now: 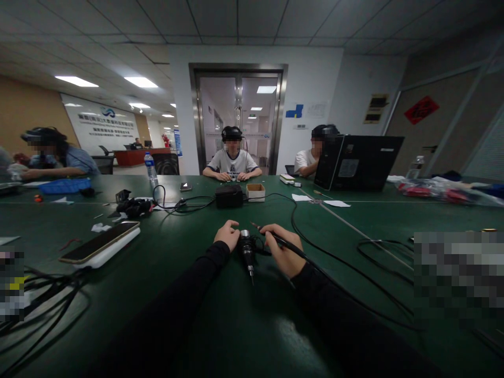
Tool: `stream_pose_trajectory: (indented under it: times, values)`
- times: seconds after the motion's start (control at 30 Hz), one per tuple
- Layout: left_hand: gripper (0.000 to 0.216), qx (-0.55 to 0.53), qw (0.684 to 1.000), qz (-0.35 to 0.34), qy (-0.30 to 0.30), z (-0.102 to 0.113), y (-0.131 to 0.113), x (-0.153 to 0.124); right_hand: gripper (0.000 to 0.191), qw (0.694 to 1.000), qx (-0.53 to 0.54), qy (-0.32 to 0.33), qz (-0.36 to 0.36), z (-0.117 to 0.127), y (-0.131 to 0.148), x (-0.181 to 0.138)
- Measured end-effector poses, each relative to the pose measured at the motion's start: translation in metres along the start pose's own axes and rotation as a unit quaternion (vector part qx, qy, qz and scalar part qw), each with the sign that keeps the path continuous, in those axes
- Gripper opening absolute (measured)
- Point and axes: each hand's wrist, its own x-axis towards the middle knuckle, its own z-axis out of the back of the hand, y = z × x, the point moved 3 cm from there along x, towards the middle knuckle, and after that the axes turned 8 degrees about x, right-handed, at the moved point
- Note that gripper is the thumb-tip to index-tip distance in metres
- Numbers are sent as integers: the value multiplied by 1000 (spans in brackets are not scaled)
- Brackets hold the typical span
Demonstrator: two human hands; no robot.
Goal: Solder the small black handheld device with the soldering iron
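Both my hands rest on the green table (pixel 220 325), sleeves black. My left hand (pixel 227 234) is curled, fingertips pinched beside a small black-and-silver cylindrical part (pixel 247 252) that lies between the hands; what it pinches is too small to name. My right hand (pixel 282 249) grips a thin black pen-like tool (pixel 284 242) with a reddish tip pointing left toward the part. A black cable (pixel 342 260) runs from the tool across the table to the right.
A phone on a white block (pixel 103 244) lies left, cables (pixel 43 299) at the near left. A black box (pixel 229 196) and small cardboard box (pixel 255 191) sit ahead. An open laptop (pixel 356 163) stands right. Three other people sit around the table.
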Motion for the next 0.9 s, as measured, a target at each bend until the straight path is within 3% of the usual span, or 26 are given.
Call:
stream_pose_trajectory:
  times: [0.1, 0.2, 0.3, 0.37, 0.47, 0.57, 0.67, 0.77, 0.9]
  values:
    - [15, 3, 999, 29, 24, 3, -7, -2, 20, 1000, 4, -1, -2, 0, -1, 0]
    - [14, -26, 990, 93, 102, 6, -19, -4, 20, 1000, 6, -9, 1, 0, -2, -1]
    - [29, -32, 970, 148, 189, 10, -29, -10, 20, 1000, 8, -15, 2, 0, -4, 0]
    - [51, -5, 964, 134, 228, 10, -34, -17, 20, 1000, 5, -16, 1, 0, -5, 0]
    - [79, 51, 975, 61, 208, 6, -47, -30, 21, 1000, -2, -18, -2, 0, -7, 0]
    - [80, 183, 968, 20, 171, 2, -63, -46, 22, 1000, 3, -23, -5, 0, -7, 0]
    - [75, 267, 945, 4, 188, 5, -73, -53, 22, 1000, 6, -27, -7, -1, -6, 1]
    - [74, 268, 938, 8, 218, 24, -66, -48, 21, 1000, 2, -26, -6, -1, -4, 0]
    - [74, 278, 934, 56, 218, 76, -27, -30, 22, 1000, 0, -17, -2, -1, -3, 0]
